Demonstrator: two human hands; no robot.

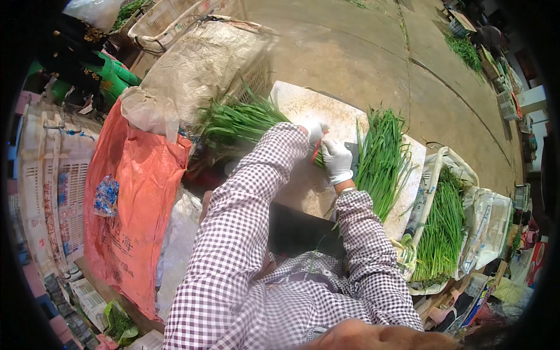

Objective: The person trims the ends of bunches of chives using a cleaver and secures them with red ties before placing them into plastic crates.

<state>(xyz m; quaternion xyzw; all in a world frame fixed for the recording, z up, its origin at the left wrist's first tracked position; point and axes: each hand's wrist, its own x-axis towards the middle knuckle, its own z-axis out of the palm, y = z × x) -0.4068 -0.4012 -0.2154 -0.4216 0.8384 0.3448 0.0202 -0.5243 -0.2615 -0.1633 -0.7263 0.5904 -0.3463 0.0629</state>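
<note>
Both my hands wear white gloves and meet above a pale, soiled board (306,183). My left hand (314,130) and my right hand (337,161) both pinch a thin red strip (316,151), which lies around a bunch of long green leafy stalks (245,120). The leaves of this bunch point to the left, and its stems show under the strip between my hands. Right of my right hand, a loose pile of similar green stalks (380,157) lies across the board. A dark flat plate (351,157) shows partly behind my right hand.
A white basket (437,162) on the right holds more green stalks (444,227). At left hangs an orange-red woven sack (140,192), beside stacked plastic crates (52,175). A crate covered with a pale sheet (201,65) stands behind the board. Part of a person in dark clothing (65,57) shows at upper left.
</note>
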